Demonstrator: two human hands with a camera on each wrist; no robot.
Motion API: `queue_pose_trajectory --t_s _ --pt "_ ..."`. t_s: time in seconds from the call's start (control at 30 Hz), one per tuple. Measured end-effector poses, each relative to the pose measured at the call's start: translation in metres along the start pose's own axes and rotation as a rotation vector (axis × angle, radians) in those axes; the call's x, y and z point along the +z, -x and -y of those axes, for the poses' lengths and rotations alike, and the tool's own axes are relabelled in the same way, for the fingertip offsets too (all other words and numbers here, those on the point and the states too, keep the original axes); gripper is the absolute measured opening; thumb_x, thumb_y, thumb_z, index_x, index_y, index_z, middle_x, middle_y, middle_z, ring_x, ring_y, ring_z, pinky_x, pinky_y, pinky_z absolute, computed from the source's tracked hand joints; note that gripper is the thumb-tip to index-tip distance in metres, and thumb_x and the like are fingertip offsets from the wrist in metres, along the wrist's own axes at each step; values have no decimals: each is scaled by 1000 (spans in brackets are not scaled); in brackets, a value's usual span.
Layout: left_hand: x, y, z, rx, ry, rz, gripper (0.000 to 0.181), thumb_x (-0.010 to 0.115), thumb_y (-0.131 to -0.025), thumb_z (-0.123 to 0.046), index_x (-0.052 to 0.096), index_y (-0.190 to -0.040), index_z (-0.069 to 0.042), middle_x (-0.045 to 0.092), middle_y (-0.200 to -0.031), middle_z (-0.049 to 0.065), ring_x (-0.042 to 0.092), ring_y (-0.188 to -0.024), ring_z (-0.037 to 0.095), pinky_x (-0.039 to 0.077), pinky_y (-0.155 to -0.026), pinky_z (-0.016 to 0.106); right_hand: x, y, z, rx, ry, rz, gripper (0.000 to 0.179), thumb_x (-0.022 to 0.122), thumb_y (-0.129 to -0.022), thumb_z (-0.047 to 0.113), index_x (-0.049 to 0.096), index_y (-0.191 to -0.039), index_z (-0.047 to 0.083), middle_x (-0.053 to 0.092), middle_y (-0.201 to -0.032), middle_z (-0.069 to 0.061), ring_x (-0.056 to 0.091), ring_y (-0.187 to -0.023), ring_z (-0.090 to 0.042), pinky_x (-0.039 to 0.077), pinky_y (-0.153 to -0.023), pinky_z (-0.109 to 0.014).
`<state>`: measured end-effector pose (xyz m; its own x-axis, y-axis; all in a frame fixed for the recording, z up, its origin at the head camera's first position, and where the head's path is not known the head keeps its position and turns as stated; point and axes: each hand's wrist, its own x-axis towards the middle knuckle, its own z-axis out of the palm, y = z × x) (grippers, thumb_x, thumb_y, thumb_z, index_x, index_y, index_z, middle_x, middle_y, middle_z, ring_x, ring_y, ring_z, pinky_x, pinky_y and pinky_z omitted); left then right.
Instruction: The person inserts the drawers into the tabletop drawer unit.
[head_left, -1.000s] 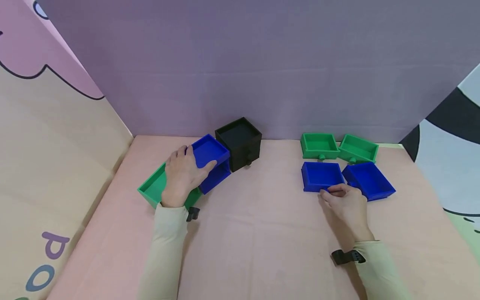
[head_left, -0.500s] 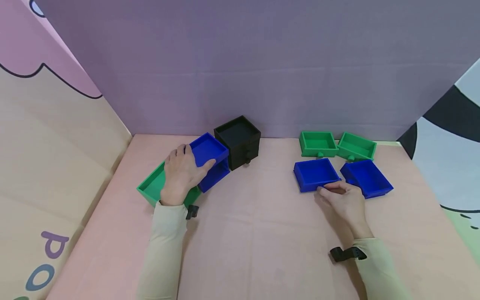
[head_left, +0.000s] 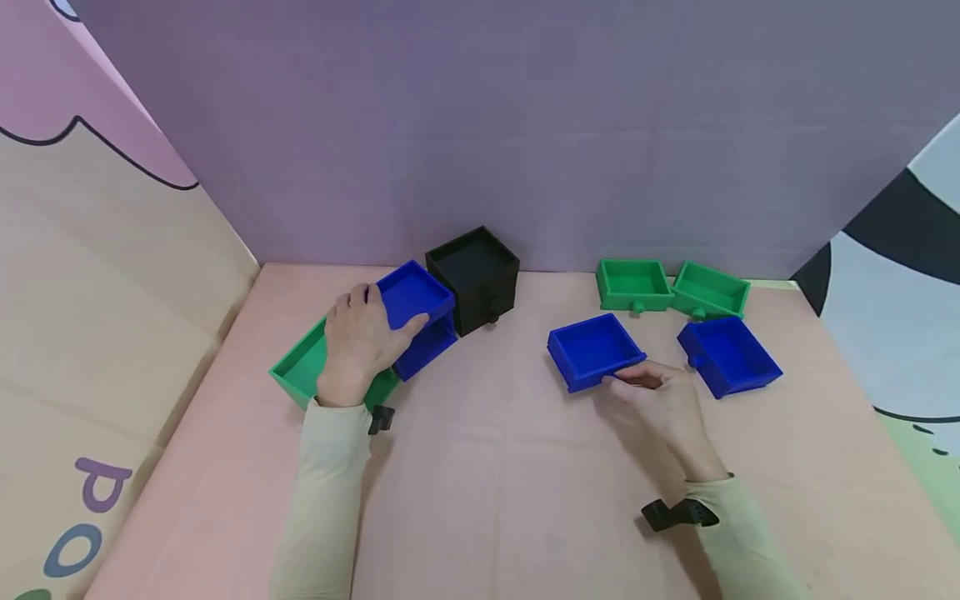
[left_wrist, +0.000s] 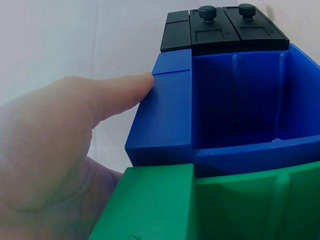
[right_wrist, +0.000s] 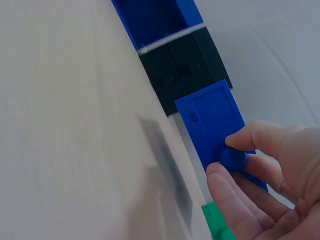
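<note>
A blue drawer point(head_left: 596, 346) hangs above the table, its shadow separate from it in the right wrist view. My right hand point(head_left: 667, 412) pinches its round knob point(right_wrist: 233, 158) between thumb and fingers. On the left, my left hand point(head_left: 360, 346) holds a blue drawer case point(head_left: 412, 296), whose front is an open, drawerless space. The thumb point(left_wrist: 120, 92) lies against the case's edge in the left wrist view; the other fingers are mostly hidden there. A green case point(head_left: 300, 367) stands against the blue one, partly under the hand and wrist.
A black case point(head_left: 476, 283) with knobbed drawer fronts touches the blue case at the back. Two green drawers point(head_left: 636, 285) lie near the back wall at right, with another blue drawer point(head_left: 727, 357) in front of them. A purple wall point(head_left: 525, 133) rises behind the table.
My right hand has lifted the blue drawer by its knob and carried it left, away from the other blue drawer, turning it slightly. My left hand stays on the blue case.
</note>
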<state>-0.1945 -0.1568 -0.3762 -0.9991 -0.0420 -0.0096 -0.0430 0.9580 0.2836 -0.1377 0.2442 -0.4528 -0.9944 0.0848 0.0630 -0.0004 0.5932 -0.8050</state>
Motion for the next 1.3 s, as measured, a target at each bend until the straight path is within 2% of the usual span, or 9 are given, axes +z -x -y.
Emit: queue_pose_trajectory --t_s 0.13,0.3,0.53,0.7,0.8,0.9,1.03,1.3 --pt "-2 -1 -1 5 -8 0 97 54 -101 -67 35 -161 8 40 -165 29 42 -149 51 34 -125 64 7 2 7 9 -39 32 24 82 -95 19 80 -110 1 79 -113 -18 62 -91 9 54 -78 -10" --pt "-2 -1 -1 5 -19 0 97 54 -101 -67 36 -160 7 41 -164 29 42 -148 51 35 -124 63 20 5 12 4 -70 63 20 83 -94 17 80 -105 0 80 -106 -15 65 -89 6 54 -78 -12" --pt "7 -7 -8 22 -60 -61 100 47 -101 -73 37 -160 7 43 -162 31 42 -147 53 35 -124 64 44 2 17 -45 -45 103 12 85 -91 13 81 -99 3 81 -103 -14 69 -93 -11 54 -80 -13" --pt "13 -5 -6 -9 -46 -91 100 49 -99 -74 40 -159 5 45 -161 27 43 -146 51 36 -123 63 62 -4 27 -59 -57 129 12 86 -90 14 83 -97 5 82 -102 -13 71 -97 -21 53 -84 -16" --pt "13 -4 -4 -18 -36 -104 99 50 -98 -74 40 -159 4 46 -161 26 43 -145 51 35 -123 63 72 -6 36 -71 -81 138 12 86 -90 14 83 -97 6 82 -103 -13 73 -100 -25 55 -87 -23" --pt "12 -3 -3 -16 -26 -109 100 51 -98 -74 40 -159 4 45 -162 26 43 -145 51 35 -123 64 81 -8 45 -88 -110 149 12 86 -90 14 83 -98 5 82 -106 -14 75 -105 -30 61 -95 -37" --pt "11 -2 -3 -13 -28 -108 100 52 -98 -74 41 -159 4 46 -161 26 43 -145 51 35 -123 63 92 -6 53 -78 -148 180 12 85 -91 12 83 -99 4 81 -110 -15 75 -110 -32 60 -102 -49" --pt "12 -2 -3 -3 -29 -122 100 52 -98 -74 42 -159 4 47 -160 26 44 -144 51 36 -123 63 109 -5 64 -56 -178 200 9 86 -89 11 83 -96 6 83 -102 -11 74 -102 -26 59 -93 -32"
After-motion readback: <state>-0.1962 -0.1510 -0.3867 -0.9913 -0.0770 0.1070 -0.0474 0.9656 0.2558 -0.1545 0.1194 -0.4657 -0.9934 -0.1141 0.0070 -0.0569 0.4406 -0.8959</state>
